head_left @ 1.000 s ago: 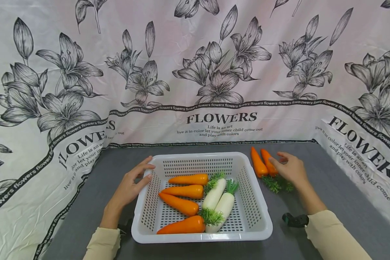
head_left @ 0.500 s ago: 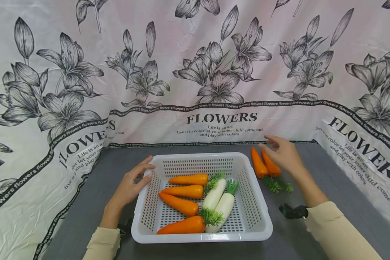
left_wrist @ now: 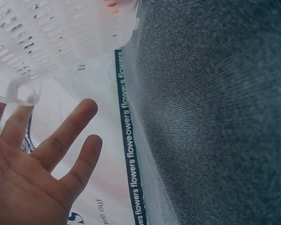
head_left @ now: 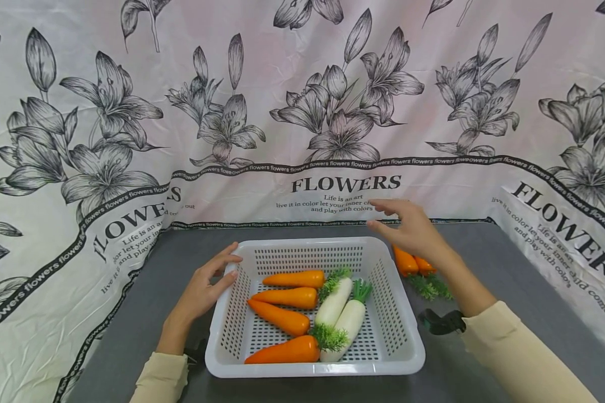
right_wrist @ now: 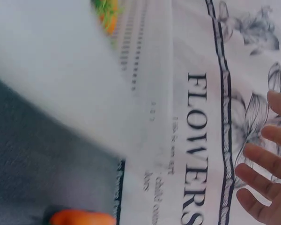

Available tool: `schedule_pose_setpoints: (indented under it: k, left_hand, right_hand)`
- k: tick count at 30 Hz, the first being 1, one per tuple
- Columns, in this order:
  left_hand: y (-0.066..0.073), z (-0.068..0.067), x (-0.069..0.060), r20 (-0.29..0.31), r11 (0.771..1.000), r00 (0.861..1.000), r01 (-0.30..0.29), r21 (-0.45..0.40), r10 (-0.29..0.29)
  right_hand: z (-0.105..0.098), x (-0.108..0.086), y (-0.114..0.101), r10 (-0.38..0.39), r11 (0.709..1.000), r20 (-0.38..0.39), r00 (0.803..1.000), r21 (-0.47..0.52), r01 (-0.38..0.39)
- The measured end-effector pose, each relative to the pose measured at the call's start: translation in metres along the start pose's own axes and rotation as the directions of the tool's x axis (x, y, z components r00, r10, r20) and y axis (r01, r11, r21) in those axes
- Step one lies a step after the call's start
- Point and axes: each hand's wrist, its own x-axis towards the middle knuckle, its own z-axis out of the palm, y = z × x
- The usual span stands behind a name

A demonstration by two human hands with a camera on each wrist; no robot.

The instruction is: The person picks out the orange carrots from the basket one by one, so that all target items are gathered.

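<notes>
Across the back hangs the flower-printed cloth (head_left: 302, 112), and in front of it spreads the grey counter (head_left: 126, 330). Centre stage, the white basket (head_left: 315, 368), and here are the hands! At its 10 o'clock corner, the left hand (head_left: 206, 285) rests on the rim with fingers extended and lightly spread, touching rather than clenched; the left wrist view shows two fingers straight and clear of the plastic. Its forearm comes up from 7 o'clock. Over to the right hand (head_left: 413, 226): released, up in the air beyond the basket's 1 o'clock corner, fingers reaching towards 9 o'clock, thumb apart below them, the forearm slanting in from 4 o'clock. Inside the basket, two white radishes (head_left: 350, 327) lie side by side from the middle towards 4 o'clock. Four carrots (head_left: 282, 319) stack up along the 9 o'clock side, tips pointing left. Outside, at 2 o'clock, two more carrots (head_left: 405, 263) lie on the counter, partly hidden by the right hand, greens (head_left: 430, 287) at their 6 o'clock ends.
</notes>
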Motion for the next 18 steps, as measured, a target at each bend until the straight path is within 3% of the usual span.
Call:
schedule_pose_setpoints:
  k: [11, 18]
  left_hand:
    - [0.002, -0.001, 0.000, -0.002, 1.000, 1.000, 0.000, 0.022, 0.000]
    - [0.003, -0.001, 0.000, -0.002, 0.999, 1.000, 0.002, 0.039, -0.002]
  right_hand:
    - [0.018, 0.017, -0.030, -0.207, 0.978, 0.071, 0.976, 0.038, 0.205]
    - [0.036, 0.022, -0.044, -0.248, 0.966, 0.130, 0.960, 0.100, 0.236]
